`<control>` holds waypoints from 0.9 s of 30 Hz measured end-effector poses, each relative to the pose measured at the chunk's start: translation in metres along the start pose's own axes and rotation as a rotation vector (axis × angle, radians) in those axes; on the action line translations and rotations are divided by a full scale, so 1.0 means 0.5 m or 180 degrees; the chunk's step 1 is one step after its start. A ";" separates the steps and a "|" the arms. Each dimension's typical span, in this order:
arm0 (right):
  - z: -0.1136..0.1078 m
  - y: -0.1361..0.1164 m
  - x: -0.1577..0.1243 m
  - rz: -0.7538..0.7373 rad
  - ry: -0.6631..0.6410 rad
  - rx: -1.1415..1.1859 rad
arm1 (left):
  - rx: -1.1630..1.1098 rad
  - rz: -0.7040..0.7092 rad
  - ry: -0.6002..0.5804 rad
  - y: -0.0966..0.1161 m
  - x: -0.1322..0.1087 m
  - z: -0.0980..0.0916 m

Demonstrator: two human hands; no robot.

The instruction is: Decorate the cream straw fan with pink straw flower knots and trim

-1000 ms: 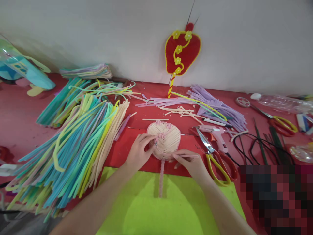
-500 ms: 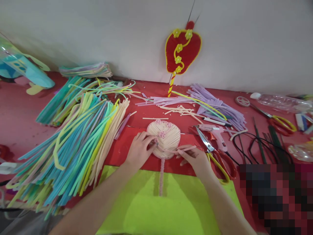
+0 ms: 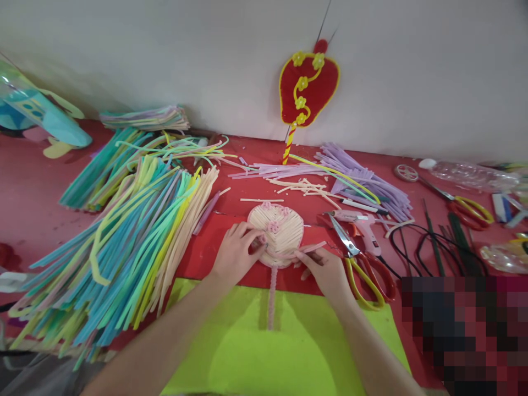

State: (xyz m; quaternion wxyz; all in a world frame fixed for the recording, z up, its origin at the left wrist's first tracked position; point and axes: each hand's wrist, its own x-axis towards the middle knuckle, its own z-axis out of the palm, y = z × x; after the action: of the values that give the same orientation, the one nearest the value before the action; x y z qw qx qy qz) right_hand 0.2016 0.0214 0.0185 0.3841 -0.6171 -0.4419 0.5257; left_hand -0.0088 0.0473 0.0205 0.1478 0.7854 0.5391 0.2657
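Observation:
A round cream fan (image 3: 289,228) made of chenille stems lies flat, its pale pink handle (image 3: 271,302) pointing toward me. Small pink flowers (image 3: 273,226) decorate its upper and left parts. My left hand (image 3: 234,252) is at the fan's left edge, thumb and forefinger closed on the curled end of a pink chenille stem (image 3: 315,247). That stem runs across the fan's lower part to the right, where my right hand (image 3: 328,272) pinches it; its free end sticks out past the fingers. The fingertips hide part of the curl.
Colourful chenille stems (image 3: 136,247) are heaped at left, purple ones (image 3: 363,181) behind. Scissors (image 3: 355,258) and a pink glue gun (image 3: 363,223) lie close by my right hand. A red fan (image 3: 309,88) stands by the wall. A yellow-green sheet (image 3: 313,352) lies in front.
My right hand has shifted slightly left along the pink chenille stem, drawing its free end with it. The left hand stays nearly in place at the fan's edge.

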 end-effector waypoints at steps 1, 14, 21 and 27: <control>0.001 0.000 0.001 -0.0095 0.0100 -0.0182 | 0.0028 0.0003 0.0001 0.000 0.000 0.001; 0.021 0.032 0.025 -0.1663 0.1036 -0.2484 | 0.0169 0.0026 -0.0100 0.002 -0.002 0.001; 0.028 0.036 0.021 -0.1858 0.1120 -0.2936 | 0.0139 -0.0013 -0.0109 -0.002 -0.003 0.005; 0.027 0.036 0.022 -0.1936 0.1096 -0.2961 | 0.0118 -0.0009 -0.0088 -0.002 -0.004 0.004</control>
State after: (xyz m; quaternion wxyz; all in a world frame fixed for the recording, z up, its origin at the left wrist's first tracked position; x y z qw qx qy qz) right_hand 0.1915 0.0262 -0.0036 0.2728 -0.6429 -0.7150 0.0344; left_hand -0.0089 0.0460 0.0182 0.1410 0.7908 0.5430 0.2446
